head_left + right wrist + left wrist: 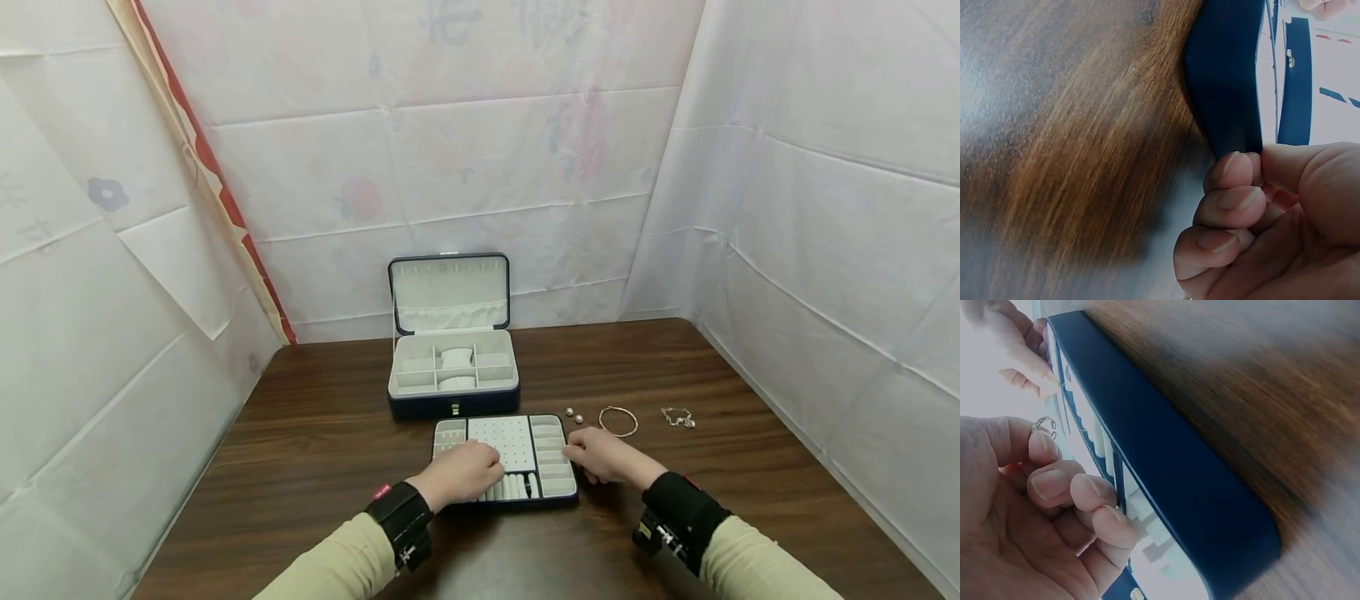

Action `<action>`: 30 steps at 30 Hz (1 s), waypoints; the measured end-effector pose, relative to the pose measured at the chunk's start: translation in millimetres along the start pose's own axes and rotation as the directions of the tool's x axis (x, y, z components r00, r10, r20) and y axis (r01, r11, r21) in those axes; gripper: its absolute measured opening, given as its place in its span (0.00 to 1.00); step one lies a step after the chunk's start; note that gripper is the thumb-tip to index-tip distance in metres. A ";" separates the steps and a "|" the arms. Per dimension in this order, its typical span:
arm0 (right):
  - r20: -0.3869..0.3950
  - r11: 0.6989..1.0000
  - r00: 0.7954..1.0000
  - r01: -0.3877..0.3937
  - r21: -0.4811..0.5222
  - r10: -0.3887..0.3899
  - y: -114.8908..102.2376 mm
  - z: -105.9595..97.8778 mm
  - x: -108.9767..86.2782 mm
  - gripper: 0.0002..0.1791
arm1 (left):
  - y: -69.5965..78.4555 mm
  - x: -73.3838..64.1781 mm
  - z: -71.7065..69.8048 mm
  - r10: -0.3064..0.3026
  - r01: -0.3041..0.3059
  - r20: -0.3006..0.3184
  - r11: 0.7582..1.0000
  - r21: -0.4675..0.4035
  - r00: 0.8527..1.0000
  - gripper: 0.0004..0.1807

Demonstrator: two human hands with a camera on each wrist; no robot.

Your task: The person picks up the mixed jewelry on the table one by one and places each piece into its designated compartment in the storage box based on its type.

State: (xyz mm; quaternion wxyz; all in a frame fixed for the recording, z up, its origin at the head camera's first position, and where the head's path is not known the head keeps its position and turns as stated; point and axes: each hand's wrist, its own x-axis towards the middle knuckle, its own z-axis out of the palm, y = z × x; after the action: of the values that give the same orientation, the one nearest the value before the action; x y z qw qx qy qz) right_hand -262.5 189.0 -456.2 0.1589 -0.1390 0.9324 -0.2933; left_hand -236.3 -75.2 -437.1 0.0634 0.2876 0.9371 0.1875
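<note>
My left hand (461, 473) pinches a small open-ended ring (1043, 427) between thumb and index finger, above the jewelry tray (557, 502). Its other fingers curl over the tray's near left part. At the tray's right side, my right hand (606, 457) grips the edge with thumb and curled fingers (1232, 206). The tray is dark blue outside and pale inside, with a dotted pad (517, 442), ring rolls (513, 488) and a column of small compartments (551, 444) on the right. A small dark item (528, 486) sits among the rolls.
Behind the tray stands an open dark blue jewelry box (405, 408) with pale compartments and its lid upright. To the right lie two round studs (573, 416), a bangle (618, 422) and a chain bracelet (678, 417). Pale sheets (487, 150) surround the wooden table (315, 467).
</note>
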 end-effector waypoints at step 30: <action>-0.007 1.000 1.000 -0.018 0.002 0.018 -2.7 -1.1 -1.2 0.16 | 14.1 7.0 11.6 0.026 -0.022 -0.040 0.995 0.094 0.999 0.21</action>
State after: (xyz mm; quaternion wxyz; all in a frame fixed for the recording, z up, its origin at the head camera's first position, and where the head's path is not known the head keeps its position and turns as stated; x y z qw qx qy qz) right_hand -261.3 187.9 -453.5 0.1583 -0.1295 0.9339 -0.2933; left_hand -232.2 -56.8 -442.4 0.0284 0.2977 0.9423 0.1502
